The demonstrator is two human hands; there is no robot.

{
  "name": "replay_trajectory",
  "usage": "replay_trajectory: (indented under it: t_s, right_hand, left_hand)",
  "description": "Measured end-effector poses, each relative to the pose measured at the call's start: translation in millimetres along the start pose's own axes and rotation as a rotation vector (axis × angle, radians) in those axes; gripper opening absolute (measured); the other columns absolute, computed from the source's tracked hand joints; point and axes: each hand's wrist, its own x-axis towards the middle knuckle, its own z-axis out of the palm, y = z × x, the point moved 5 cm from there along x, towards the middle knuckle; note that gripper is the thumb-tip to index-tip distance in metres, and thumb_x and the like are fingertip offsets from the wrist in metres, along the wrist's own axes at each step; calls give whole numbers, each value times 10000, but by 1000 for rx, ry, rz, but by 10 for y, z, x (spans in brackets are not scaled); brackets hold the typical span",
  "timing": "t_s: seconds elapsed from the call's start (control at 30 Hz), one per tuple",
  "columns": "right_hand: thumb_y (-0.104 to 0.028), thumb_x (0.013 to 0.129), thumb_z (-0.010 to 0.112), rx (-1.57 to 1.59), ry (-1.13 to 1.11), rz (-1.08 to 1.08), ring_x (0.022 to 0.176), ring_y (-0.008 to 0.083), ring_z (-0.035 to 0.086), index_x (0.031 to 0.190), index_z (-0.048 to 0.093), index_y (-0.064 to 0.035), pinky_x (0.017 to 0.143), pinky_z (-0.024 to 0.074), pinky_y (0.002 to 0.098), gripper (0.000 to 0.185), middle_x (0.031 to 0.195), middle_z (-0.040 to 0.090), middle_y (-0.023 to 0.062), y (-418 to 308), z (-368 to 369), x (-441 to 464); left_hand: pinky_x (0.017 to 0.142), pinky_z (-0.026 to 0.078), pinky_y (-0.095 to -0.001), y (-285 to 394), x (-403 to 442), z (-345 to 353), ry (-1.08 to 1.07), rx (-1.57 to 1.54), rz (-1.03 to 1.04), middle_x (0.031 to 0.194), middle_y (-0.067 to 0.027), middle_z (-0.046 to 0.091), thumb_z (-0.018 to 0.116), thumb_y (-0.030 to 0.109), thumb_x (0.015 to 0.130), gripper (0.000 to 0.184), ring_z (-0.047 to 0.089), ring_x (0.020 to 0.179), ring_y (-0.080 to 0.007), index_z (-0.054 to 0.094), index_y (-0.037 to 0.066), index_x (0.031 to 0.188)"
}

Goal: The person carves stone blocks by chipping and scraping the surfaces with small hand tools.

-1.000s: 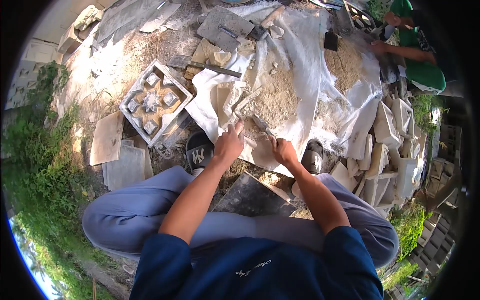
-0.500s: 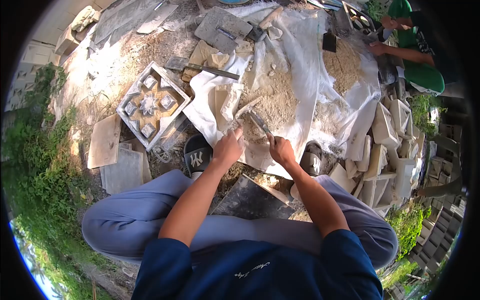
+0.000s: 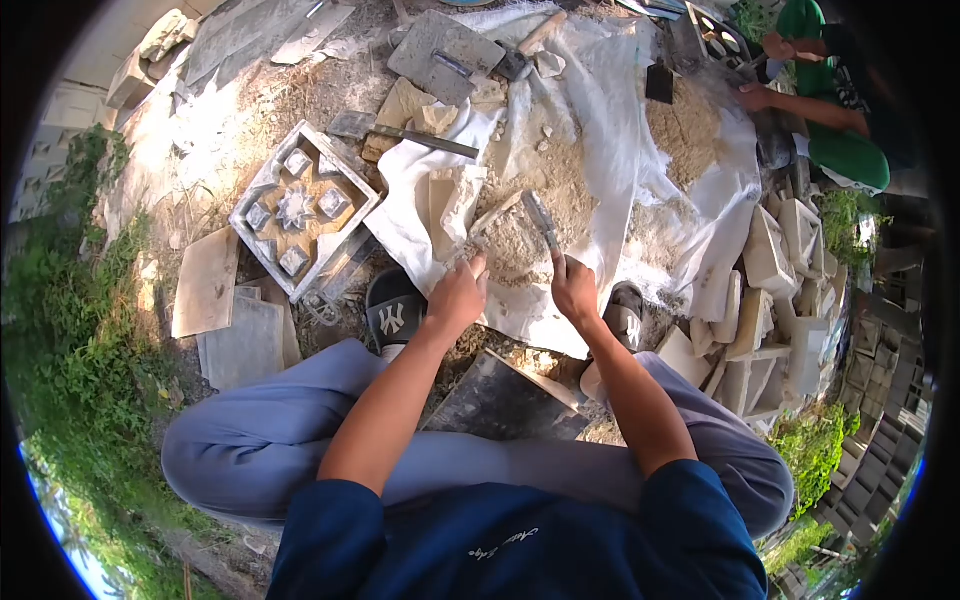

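Observation:
My left hand [image 3: 458, 298] is closed at the near left edge of a rough, sand-coloured slab [image 3: 508, 250] with a paler rim. Its fingertips are partly hidden against the dusty piece. In my right hand [image 3: 575, 290] is the handle of a metal-bladed hand tool [image 3: 539, 218], fingers wrapped round it. The narrow grey blade points away from me, its tip over the slab's far rim. Pale rubble and powder lie around the slab on a white sheet [image 3: 605, 120]. Just beyond my left hand stands a whitish block with a hollow side [image 3: 455, 200].
At left lies a square mould [image 3: 348, 235] with a star pattern. A long-handled flat tool [image 3: 425, 142] and a grey plate [image 3: 440, 60] lie beyond. Cast blocks [image 3: 765, 260] are stacked at right. Another person's hand [image 3: 755, 97] works at upper right. A dark panel [image 3: 490, 400] lies between my legs.
My right hand has shifted slightly right, and the blade has swung up and to the right, onto the slab's far rim. My left hand has hardly moved.

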Motion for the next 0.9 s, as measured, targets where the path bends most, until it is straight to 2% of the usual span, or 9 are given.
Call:
replay_trajectory:
  t_s: [0.13,0.2,0.37,0.43,0.5,0.6,0.8,0.87,0.9]
  right_hand:
    - [-435,1017,437,40,206,-41,784,528,589,774,640,28,692,459,554,561,741,617,308,241,114,-1]
    - [-453,1004,454,-141,-5,71,825,537,607,832,691,34,761,470,567,568,792,628,342,485,235,90]
    - [-449,1010,458,-6,23,89,773,536,582,770,645,62,707,439,569,594,749,592,353,331,16,139]
    - [-431,1016,451,78,138,69,779,535,575,767,639,59,698,432,567,581,757,587,352,193,-68,172]
    - [-427,1019,444,125,204,49,793,535,582,771,644,57,709,440,568,580,766,595,348,207,-67,121]
    - [-444,1008,446,-65,-2,123,831,547,595,804,671,58,783,459,575,587,805,616,361,732,274,269]
    - [-496,1009,444,10,27,139,704,526,571,797,626,77,688,428,557,638,696,577,341,363,-18,253]
    - [-486,1018,432,109,184,53,690,522,562,793,621,75,675,419,562,633,669,566,333,213,-171,239]
    - [-433,1020,440,106,186,83,801,543,596,851,663,70,745,447,570,575,754,601,363,180,-219,228]
  left_hand:
    - [810,496,-557,0,26,-15,-62,-36,-72,963,-322,647,523,326,980,397,631,911,-493,493,-42,1126]
    - [813,519,-531,-69,26,54,-104,9,-147,1029,-248,639,529,298,970,422,645,942,-438,461,75,1322]
    - [824,519,-526,-68,16,66,-109,8,-175,1030,-255,636,536,302,965,419,644,956,-435,467,47,1291]
    - [818,494,-556,-10,-6,21,-26,-10,-51,948,-323,648,530,327,976,413,630,915,-494,492,-43,1157]
    - [814,496,-556,-41,-36,52,-52,-31,-103,950,-323,648,532,321,974,416,632,914,-492,492,-44,1170]
    - [797,515,-543,-13,-2,41,-46,-10,-90,956,-308,652,540,319,967,422,646,905,-472,487,-31,1196]
    - [768,530,-533,51,110,81,-45,16,-136,905,-293,666,537,332,966,428,659,865,-471,478,-41,1168]
    - [788,522,-537,32,149,141,-71,23,-160,927,-294,664,533,340,967,440,655,889,-472,480,-50,1165]
    - [788,522,-537,44,134,142,-81,22,-165,927,-294,664,533,340,967,440,655,889,-472,480,-50,1165]
